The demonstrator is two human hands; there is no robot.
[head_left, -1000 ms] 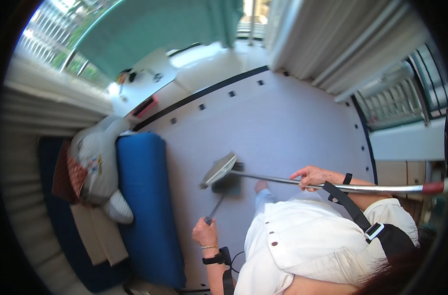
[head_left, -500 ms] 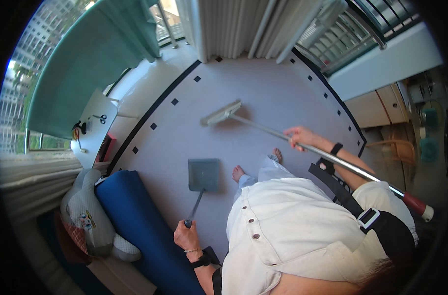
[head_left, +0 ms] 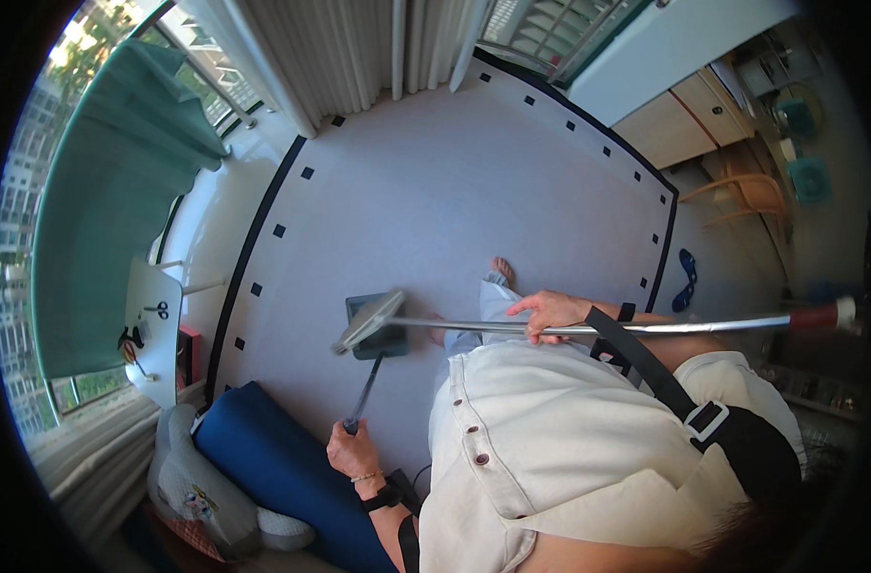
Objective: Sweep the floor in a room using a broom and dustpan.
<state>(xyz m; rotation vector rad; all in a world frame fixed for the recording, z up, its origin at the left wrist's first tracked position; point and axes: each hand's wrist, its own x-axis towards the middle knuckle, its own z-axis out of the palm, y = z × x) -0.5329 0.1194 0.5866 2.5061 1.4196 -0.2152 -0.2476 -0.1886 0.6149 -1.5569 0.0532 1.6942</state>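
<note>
My left hand [head_left: 350,451] is closed around the dark handle of a long-handled grey dustpan [head_left: 392,342], whose pan rests on the floor left of my feet. My right hand [head_left: 553,313], in front of my waist, grips the silver pole of a broom [head_left: 371,323], with the index finger stretched along it. The pole runs almost level to the right, ending in a red grip with a pale cap. The broom's pale, flat head lies slantwise over the dustpan and hides part of it. Whether the head touches the pan, I cannot tell.
A rolled blue mat [head_left: 273,458] and a grey plush toy [head_left: 192,477] lie at the near left. Beyond them stands a small white table [head_left: 154,334] with scissors on it. At the right are blue slippers [head_left: 684,280] and a wooden chair [head_left: 749,196]. Curtains [head_left: 359,48] hang ahead.
The broom head has swung left and toward me, from the floor ahead to over the dustpan. My right hand has come nearer my waist; the view has turned right.
</note>
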